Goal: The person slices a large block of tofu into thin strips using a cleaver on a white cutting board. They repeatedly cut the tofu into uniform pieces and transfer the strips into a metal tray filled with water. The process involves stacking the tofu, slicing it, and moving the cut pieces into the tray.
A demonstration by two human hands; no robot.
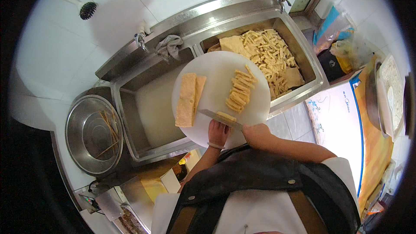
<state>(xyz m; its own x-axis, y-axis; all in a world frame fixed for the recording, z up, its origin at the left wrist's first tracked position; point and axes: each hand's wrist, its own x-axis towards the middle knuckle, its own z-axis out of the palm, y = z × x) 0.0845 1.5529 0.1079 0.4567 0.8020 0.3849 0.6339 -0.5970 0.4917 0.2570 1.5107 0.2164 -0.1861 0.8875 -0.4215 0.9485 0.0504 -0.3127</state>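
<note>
A round white cutting board (216,63) lies across the edge of a steel sink. My right hand (258,134) grips the handle of a kitchen knife (213,115), its blade pointing left over the board. Just behind the blade, my left hand (218,133) holds a pale yellow piece that looks like tofu, mostly hidden under the fingers. A narrow cut strip (226,116) lies along the blade's far side. Further up the board is a row of cut strips (240,91). Two long tofu-like slabs (186,100) overlap at the board's left.
The right sink basin (289,35) holds many cut strips (268,50) and larger slabs. Cloudy liquid (159,104) fills part of the left basin. A steel bowl (78,136) with thin sticks stands left. Two taps (140,40) and a grey cloth (169,46) are behind.
</note>
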